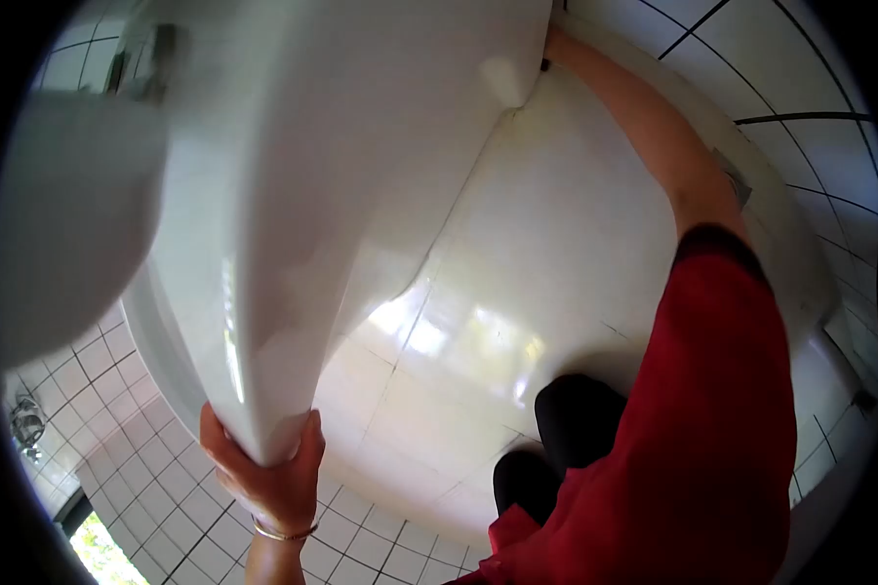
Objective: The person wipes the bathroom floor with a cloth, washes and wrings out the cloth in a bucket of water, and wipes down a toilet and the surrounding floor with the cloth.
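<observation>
A large white ceramic fixture (361,127) with a smooth curved body fills the upper middle and narrows to a blunt end at the lower left. Around that end, my left hand (268,473) has its thumb on one side and fingers on the other; a thin bracelet circles the wrist. My right arm (644,127), in a red sleeve, stretches up to the fixture's far edge. Only the wrist region shows there, beside a small dark spot (545,65). My right hand is mostly hidden behind the fixture, so its fingers cannot be made out.
Glossy pale floor (361,390) lies beneath, with white tiles (176,497) around it. Dark-clothed legs or feet (578,424) show below centre. A blurred white rounded object (78,224) stands at the left, above a metal fitting (27,421). A grey fitting (737,185) is behind my right arm.
</observation>
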A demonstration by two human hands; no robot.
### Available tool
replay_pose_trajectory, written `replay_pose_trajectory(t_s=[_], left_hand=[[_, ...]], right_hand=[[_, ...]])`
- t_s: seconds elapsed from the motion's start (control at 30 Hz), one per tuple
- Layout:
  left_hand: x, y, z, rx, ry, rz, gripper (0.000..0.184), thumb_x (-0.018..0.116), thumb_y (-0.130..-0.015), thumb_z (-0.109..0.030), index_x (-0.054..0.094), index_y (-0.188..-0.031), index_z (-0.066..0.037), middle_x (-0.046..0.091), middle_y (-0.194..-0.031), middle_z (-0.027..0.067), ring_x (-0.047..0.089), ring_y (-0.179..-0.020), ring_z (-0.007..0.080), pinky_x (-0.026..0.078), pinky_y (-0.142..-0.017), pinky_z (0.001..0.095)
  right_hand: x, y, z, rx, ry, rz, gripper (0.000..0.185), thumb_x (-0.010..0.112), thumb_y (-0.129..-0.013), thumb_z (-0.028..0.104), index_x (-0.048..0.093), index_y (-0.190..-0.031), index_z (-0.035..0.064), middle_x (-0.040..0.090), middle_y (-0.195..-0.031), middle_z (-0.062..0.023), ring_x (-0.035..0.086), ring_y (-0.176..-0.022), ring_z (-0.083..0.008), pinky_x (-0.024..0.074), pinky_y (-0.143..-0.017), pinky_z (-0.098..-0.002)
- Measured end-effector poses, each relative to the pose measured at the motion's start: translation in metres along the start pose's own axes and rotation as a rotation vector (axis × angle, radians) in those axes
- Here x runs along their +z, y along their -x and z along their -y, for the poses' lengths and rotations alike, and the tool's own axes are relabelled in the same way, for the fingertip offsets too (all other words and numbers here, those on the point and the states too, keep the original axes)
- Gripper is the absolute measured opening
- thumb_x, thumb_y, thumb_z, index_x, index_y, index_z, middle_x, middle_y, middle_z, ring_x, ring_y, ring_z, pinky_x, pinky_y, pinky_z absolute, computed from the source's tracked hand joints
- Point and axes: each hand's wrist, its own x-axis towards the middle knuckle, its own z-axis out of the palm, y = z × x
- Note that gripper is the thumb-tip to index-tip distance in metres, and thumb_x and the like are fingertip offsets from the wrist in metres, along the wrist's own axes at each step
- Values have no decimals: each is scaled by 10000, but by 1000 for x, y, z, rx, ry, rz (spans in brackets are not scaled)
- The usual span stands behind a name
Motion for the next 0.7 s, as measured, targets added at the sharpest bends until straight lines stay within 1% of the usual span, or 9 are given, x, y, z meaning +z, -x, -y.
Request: replay_pose_trajectory(t_s=[0.03, 0.07, 0.13, 0.2, 0.37, 0.5, 0.53, 0.63, 0.7], left_hand=[[4, -3, -5, -5, -38, -12, 826, 764, -555, -140, 287, -1214, 3, 498, -1029, 172, 556, -827, 329, 454, -715, 383], [7, -7, -10, -10, -79, -28, 810, 766, -551, -147, 306, -1200, 8, 522, -973, 174, 565, -789, 321, 459, -682, 374], [-1, -2, -2, -3, -68, -65, 788, 768, -544, -160, 335, -1183, 0, 532, -955, 181, 563, -775, 335, 462, -667, 373], [-2, -3, -7, -17, -64, -73, 777, 766, -550, -162, 341, -1181, -7, 535, -957, 183, 562, -779, 341, 463, -668, 374], [-1, -4, -5, 23, -89, -112, 713, 748, -594, -183, 361, -1173, -32, 556, -964, 158, 574, -797, 322, 480, -634, 366], [-1, -4, -1, 48, -42, -147, 686, 741, -602, -200, 378, -1164, -49, 562, -953, 136, 576, -776, 309, 482, -597, 362], [-1, -2, 1, 46, -36, -140, 678, 738, -606, -203, 381, -1164, -62, 566, -941, 130, 576, -759, 309, 481, -583, 361], [-1, -1, 0, -17, -49, -65, 631, 724, -648, -248, 374, -1139, -65, 582, -929, 166, 601, -748, 329, 503, -590, 369], [0, -5, -4, 28, -76, -143, 565, 712, -666, -238, 421, -1119, -67, 590, -888, 164, 602, -695, 331, 503, -552, 354]], right_hand=[[-2, 2, 1, 3, 7, 5, 628, 588, -767, 327, 321, -1315, 176, 286, -1367, -123, 252, -1242, -360, 152, -1005, -525], [26, 44, -11, -258, 209, -593, 418, 519, -724, 123, 524, -1141, 149, 556, -1081, -182, 524, -1015, -304, 407, -876, -345], [34, 121, 0, -304, 303, -742, 394, 474, -691, 38, 571, -1062, 125, 611, -953, -147, 572, -903, -301, 442, -808, -348], [64, 161, -4, -187, 305, -690, 480, 411, -641, -54, 570, -1061, 114, 598, -1015, -133, 546, -991, -275, 401, -895, -308], [211, 214, 5, -374, 399, -572, 410, 495, -584, 2, 630, -930, 175, 599, -772, -104, 548, -751, -292, 442, -681, -404], [288, 286, 20, -315, 416, -203, 399, 522, -595, 28, 618, -958, 165, 607, -781, -82, 541, -824, -280, 424, -739, -408], [286, 297, 42, -207, 529, -105, 391, 578, -631, 106, 596, -1012, 188, 587, -948, -89, 492, -950, -307, 369, -818, -466], [290, 307, 80, -366, 597, -403, 615, 698, -601, 367, 497, -1170, 252, 351, -1282, -117, 311, -1137, -361, 246, -889, -550], [298, 300, 47, -413, 938, -171, 658, 708, -580, 365, 482, -1188, 253, 361, -1270, -111, 314, -1139, -348, 241, -895, -554]])
